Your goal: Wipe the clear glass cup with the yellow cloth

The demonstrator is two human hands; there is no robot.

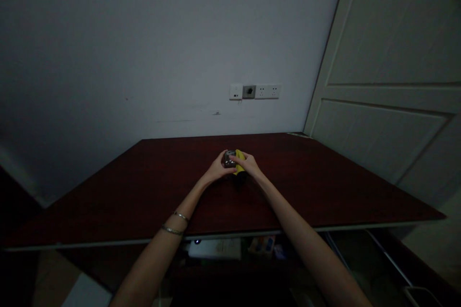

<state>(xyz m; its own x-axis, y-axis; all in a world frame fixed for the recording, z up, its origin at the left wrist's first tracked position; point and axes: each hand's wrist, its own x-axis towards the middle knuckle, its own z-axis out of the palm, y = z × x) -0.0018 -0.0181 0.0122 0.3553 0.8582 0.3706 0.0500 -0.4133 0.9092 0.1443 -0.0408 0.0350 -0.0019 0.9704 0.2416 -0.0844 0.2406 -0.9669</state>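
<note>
Both of my hands meet over the middle of the dark red tabletop (162, 192). My left hand (216, 169) is closed around the left side of a small, shiny, see-through container with dark tones (229, 160). Against its right side lies a bright yellow piece (239, 169), perhaps cloth, gripped by my right hand (251, 165). My right fingers reach across to the container's front. The small size and dim light hide what the container holds and whether the yellow piece is separate from it.
A wall with a row of sockets (267, 91) stands behind the table. To the right is a pale panelled door (389, 67). Under the table's front edge, a shelf or drawer holds a white box (215, 248) and small colourful packets (262, 245).
</note>
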